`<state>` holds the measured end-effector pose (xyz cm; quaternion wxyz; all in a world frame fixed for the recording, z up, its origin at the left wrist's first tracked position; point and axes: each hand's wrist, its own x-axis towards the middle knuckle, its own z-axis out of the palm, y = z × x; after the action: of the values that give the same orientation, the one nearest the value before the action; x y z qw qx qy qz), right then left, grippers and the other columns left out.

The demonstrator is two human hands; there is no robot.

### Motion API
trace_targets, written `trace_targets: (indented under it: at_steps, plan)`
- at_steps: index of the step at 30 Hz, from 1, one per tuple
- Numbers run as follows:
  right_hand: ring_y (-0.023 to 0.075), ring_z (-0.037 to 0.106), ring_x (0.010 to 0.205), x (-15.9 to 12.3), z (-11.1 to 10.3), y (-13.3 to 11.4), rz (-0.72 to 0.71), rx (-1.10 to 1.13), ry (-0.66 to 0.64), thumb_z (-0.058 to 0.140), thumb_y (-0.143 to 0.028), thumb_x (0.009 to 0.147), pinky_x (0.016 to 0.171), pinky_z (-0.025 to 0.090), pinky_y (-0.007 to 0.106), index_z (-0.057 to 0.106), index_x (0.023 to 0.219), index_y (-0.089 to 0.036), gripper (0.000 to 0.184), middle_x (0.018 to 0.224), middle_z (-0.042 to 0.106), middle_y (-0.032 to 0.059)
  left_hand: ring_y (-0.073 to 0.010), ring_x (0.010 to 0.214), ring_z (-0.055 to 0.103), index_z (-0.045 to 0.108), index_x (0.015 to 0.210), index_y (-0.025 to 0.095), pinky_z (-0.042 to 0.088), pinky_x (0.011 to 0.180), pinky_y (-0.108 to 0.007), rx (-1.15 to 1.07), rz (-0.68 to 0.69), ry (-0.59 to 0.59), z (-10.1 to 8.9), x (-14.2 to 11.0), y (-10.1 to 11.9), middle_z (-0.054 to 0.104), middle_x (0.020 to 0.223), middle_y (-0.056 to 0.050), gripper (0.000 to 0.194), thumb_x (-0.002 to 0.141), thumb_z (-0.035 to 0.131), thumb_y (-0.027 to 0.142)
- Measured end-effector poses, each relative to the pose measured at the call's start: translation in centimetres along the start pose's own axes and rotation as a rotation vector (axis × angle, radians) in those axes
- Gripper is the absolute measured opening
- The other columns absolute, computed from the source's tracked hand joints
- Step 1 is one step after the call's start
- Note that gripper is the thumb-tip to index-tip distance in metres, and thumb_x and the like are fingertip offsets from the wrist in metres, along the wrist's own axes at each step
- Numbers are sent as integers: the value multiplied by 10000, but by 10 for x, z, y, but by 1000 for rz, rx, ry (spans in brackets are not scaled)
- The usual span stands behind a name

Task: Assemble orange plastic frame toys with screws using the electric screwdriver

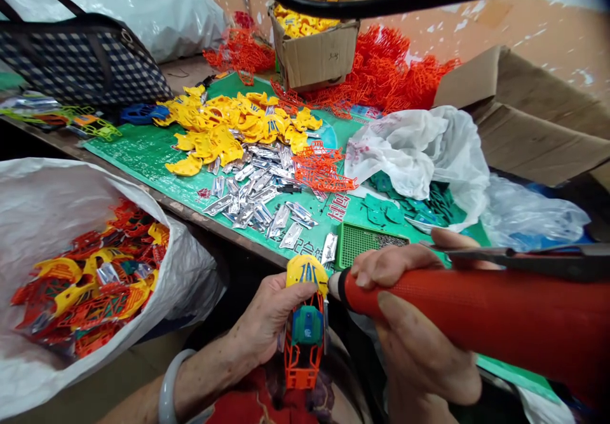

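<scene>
In my left hand (269,313) is a toy car body (305,348) with an orange lattice frame, a teal-green middle piece and a yellow front piece; my thumb presses on the yellow part. My right hand (405,309) wraps round a red electric screwdriver (467,316). The driver's tip meets the right side of the yellow piece, where a small dark screw seems to sit. Just beyond the toy lie a green mesh basket (350,246) of small screws and loose silver plates (255,192).
Yellow shells (233,122) are heaped on the green-covered table, near orange frames (321,166). Green parts (431,205) lie by a white plastic bag (405,147). A sack (190,271) of assembled toys stands at left. A cardboard box (317,58) is behind; a black cable (381,6) crosses above.
</scene>
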<state>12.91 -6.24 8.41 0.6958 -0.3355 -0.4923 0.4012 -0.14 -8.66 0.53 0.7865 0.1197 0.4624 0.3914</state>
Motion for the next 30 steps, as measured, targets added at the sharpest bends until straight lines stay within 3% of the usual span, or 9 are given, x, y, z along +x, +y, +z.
trace_targets:
  at_steps: [18,23,27,30]
  plan:
    - [138,594,668,-1,-10,18,76,46,-88,691,-131,756,720,501,356,539,1094,-319,416,768,625,-70,-122,457,588,693,731,114,479,476,-219,19,-16,50,-3,0,8,663,577,-20,252,597,821,284]
    - [130,597,647,9,-10,4,107,153,-102,722,-145,740,680,520,335,536,1167,-329,500,763,619,-65,-155,497,630,711,791,85,523,517,-260,-6,-16,-27,-4,2,15,709,643,-58,273,611,828,254]
    - [142,607,654,27,-9,-17,58,169,-64,752,-165,738,637,539,337,609,1069,-299,384,770,622,-42,-153,569,661,702,882,103,550,602,-270,-239,-126,-147,-10,2,22,727,723,-54,256,691,790,248]
    - [168,604,616,40,-12,-28,-24,86,33,755,-153,715,563,537,342,640,1027,-261,350,732,637,-18,-114,461,593,653,777,140,482,458,-204,-367,-215,-219,-18,-1,25,659,605,-8,223,794,712,355]
